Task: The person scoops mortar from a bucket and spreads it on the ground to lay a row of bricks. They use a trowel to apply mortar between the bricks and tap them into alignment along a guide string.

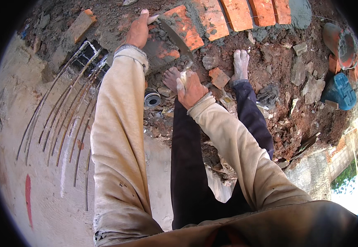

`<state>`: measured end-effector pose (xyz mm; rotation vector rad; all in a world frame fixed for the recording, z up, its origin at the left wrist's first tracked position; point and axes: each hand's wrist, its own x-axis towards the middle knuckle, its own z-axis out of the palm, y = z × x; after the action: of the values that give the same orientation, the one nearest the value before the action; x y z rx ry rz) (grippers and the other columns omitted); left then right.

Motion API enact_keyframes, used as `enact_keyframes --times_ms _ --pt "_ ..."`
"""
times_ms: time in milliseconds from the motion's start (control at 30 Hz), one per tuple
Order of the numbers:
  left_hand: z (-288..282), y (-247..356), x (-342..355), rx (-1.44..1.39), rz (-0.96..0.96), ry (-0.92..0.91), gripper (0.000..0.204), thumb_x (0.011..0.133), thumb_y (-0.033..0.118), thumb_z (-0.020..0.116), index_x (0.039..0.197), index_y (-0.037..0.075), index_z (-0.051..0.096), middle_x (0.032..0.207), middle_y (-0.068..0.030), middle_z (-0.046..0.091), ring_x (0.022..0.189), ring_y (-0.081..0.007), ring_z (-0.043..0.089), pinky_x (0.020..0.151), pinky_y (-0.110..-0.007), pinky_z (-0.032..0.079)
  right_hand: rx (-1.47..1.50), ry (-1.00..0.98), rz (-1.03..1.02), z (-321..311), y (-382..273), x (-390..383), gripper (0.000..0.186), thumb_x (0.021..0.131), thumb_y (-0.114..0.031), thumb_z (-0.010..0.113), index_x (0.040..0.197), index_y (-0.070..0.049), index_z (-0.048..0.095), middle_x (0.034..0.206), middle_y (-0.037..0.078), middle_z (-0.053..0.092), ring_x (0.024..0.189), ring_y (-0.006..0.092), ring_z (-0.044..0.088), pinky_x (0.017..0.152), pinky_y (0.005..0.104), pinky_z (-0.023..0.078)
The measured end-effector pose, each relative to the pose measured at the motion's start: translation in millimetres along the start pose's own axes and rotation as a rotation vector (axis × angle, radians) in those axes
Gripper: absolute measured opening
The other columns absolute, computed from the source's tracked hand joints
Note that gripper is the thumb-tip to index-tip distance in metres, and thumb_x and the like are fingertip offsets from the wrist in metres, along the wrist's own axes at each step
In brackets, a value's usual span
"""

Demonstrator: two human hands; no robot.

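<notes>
My right hand [191,89] is closed around the handle of a trowel [178,41]. Its long grey blade slants up and left across the end of a row of orange bricks [237,14] set in wet grey mortar [156,49]. At the far left end of the row is my left hand [138,32], its thumb stretched right toward the blade's tip and a finger pointing away. The other left fingers are partly hidden. Nearest the blade lies a mortar-smeared brick [183,26]. A thin string [265,15] runs over the bricks.
Several bent steel rods [69,103] stick out at the left over a pale concrete surface [47,189]. A round spool [152,99] lies near my bare feet. Brick pieces [219,78] and rubble cover the soil. At right are a mortar-coated orange container [339,43] and a blue plastic object [339,92].
</notes>
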<state>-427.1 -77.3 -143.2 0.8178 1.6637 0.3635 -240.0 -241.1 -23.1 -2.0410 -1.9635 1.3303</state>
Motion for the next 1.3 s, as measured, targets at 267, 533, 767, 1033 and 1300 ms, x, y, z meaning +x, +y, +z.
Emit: enact_keyframes --times_ms 267,533,767,1033,1300 --pt "-8 28 -1 0.093 0.023 -0.117 0.065 0.097 0.054 0.034 0.120 -0.001 0.060 0.108 -0.0134 0.064 0.085 -0.0198 0.063 0.065 -0.034 0.052 0.010 0.032 0.092 -11 -9 4 0.061 0.076 -0.022 0.064 0.126 0.004 0.040 0.114 0.019 0.048 0.083 0.0365 0.065 0.067 0.0444 0.055" --pt "-7 12 -6 0.390 0.151 0.016 0.067 0.095 0.059 0.033 0.118 0.005 0.066 0.096 -0.0136 0.068 0.081 -0.0225 0.065 0.071 -0.036 0.050 -0.051 -0.083 0.156 -5 -15 1 0.059 0.078 -0.023 0.064 0.126 0.004 0.043 0.110 0.017 0.050 0.084 0.0360 0.065 0.064 0.0445 0.054" --pt "-10 10 -3 0.315 0.052 -0.025 0.071 0.093 0.063 0.033 0.118 0.004 0.066 0.099 -0.0150 0.066 0.083 -0.0215 0.061 0.077 -0.036 0.046 0.028 -0.078 0.135 -2 -21 -4 0.056 0.079 -0.023 0.061 0.125 0.003 0.043 0.116 0.019 0.049 0.089 0.0391 0.064 0.072 0.0489 0.053" --pt "-5 15 3 0.392 0.085 -0.080 0.079 0.092 0.067 0.029 0.125 0.002 0.059 0.106 -0.0191 0.063 0.091 -0.0259 0.061 0.085 -0.040 0.043 0.076 -0.053 0.178 -9 -19 5 0.051 0.083 -0.025 0.060 0.122 0.003 0.045 0.113 0.018 0.051 0.086 0.0390 0.065 0.074 0.0487 0.052" --pt "-5 -4 22 0.277 -0.005 -0.164 0.078 0.092 0.067 0.024 0.137 0.007 0.047 0.133 -0.0191 0.049 0.118 -0.0308 0.046 0.094 -0.041 0.039 -0.050 -0.190 0.225 -11 -26 13 0.048 0.087 -0.026 0.057 0.122 0.004 0.045 0.109 0.019 0.053 0.085 0.0405 0.064 0.073 0.0490 0.053"
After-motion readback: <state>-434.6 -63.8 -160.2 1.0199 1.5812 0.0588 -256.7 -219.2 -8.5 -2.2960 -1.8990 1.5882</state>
